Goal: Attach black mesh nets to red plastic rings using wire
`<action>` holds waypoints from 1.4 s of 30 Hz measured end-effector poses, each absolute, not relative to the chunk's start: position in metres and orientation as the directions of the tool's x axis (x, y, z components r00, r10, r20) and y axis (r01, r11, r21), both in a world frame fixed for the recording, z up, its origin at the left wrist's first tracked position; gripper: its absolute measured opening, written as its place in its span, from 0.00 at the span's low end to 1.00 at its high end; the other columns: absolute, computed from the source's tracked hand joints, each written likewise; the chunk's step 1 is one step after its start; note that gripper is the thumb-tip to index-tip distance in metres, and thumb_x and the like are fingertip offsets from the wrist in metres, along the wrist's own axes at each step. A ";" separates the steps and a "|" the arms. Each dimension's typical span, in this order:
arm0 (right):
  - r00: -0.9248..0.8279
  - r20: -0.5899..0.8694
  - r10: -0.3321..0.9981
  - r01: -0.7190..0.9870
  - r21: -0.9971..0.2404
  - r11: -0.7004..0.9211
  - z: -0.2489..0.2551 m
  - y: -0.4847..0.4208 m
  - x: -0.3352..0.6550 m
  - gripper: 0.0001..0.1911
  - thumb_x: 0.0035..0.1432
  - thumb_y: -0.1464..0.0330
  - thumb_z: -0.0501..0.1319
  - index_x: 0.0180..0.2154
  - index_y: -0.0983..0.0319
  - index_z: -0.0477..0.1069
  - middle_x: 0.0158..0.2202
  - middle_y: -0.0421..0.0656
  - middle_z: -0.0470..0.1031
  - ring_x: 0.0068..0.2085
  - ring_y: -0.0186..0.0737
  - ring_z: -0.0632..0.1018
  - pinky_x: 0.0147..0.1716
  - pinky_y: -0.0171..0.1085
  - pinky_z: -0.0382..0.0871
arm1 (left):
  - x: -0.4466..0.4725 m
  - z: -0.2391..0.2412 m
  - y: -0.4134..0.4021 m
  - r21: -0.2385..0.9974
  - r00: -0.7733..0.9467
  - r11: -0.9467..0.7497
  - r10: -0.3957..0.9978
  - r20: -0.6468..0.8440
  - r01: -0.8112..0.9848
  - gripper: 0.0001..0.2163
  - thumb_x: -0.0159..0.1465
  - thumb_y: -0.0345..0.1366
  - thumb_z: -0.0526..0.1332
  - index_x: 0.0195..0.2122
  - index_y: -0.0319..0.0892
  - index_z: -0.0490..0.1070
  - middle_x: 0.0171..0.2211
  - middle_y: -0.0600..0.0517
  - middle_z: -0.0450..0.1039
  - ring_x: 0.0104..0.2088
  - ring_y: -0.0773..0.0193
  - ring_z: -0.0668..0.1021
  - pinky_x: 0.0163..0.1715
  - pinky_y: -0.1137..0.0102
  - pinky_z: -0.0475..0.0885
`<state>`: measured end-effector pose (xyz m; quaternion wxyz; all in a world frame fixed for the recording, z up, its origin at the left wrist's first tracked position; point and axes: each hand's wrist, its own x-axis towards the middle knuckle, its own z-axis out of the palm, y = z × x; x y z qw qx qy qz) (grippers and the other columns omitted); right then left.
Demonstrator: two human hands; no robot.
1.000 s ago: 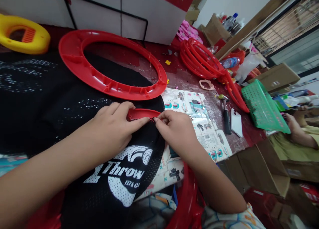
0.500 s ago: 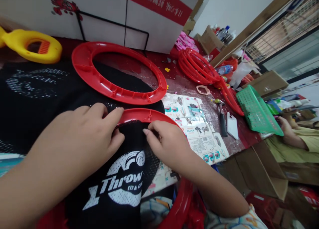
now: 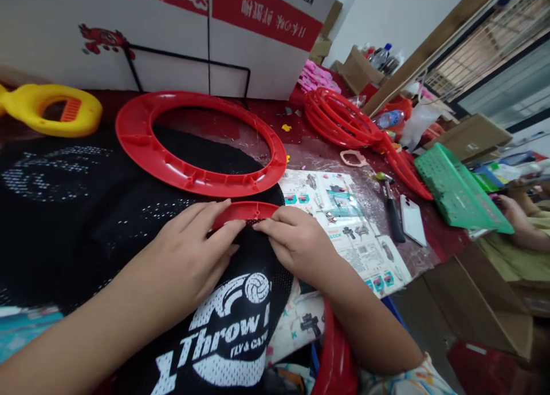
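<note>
A black mesh cloth [image 3: 247,255] with a white "Throw" print hangs over a red plastic ring [image 3: 258,210] close to me. At the cloth's upper edge, my left hand [image 3: 187,260] presses with its fingers together. My right hand [image 3: 301,240] pinches the same edge just to the right, its thumb and fingertips against the cloth. Both sets of fingertips nearly meet at the ring's rim. Behind them, another red ring [image 3: 133,134] lies flat on more black mesh cloth [image 3: 55,229].
At the far left lies a yellow plastic handle [image 3: 86,111], before a large white carton [image 3: 167,74]. Printed card [image 3: 339,212], a hammer [image 3: 393,212], a white phone [image 3: 412,220], stacked red rings [image 3: 330,120] and a green basket [image 3: 462,194] lie rightward. Another person's hand [image 3: 518,220] is beyond the basket.
Both hands have come closer together along the cloth's edge, the left moving right. The cloth edge now sits against the ring's rim, and more of the print shows.
</note>
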<state>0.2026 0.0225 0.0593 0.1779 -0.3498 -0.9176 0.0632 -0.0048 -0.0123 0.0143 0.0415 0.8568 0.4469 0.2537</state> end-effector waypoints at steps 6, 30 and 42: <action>-0.703 0.330 0.630 0.605 -0.188 0.774 0.054 0.028 0.201 0.16 0.65 0.74 0.49 0.39 0.67 0.76 0.29 0.45 0.71 0.32 0.36 0.68 0.33 0.35 0.64 | -0.006 0.019 -0.015 0.299 0.467 -0.579 0.803 0.371 0.758 0.16 0.67 0.31 0.52 0.56 0.36 0.63 0.55 0.37 0.62 0.55 0.45 0.67 0.54 0.49 0.68; -0.690 0.230 0.686 0.685 -0.095 0.722 0.049 0.031 0.195 0.14 0.61 0.76 0.52 0.35 0.66 0.77 0.27 0.45 0.68 0.31 0.39 0.65 0.32 0.36 0.60 | -0.007 0.015 -0.010 0.183 0.505 -0.597 0.777 0.376 0.781 0.17 0.66 0.34 0.53 0.54 0.35 0.67 0.52 0.35 0.62 0.51 0.42 0.69 0.50 0.48 0.70; -0.392 0.177 0.903 0.669 -0.619 0.412 0.062 0.033 0.200 0.14 0.59 0.74 0.58 0.47 0.62 0.74 0.34 0.39 0.79 0.35 0.34 0.77 0.38 0.34 0.67 | -0.006 0.019 -0.013 0.132 0.528 -0.610 0.758 0.382 0.781 0.20 0.64 0.32 0.54 0.57 0.39 0.64 0.51 0.36 0.61 0.49 0.42 0.69 0.49 0.47 0.69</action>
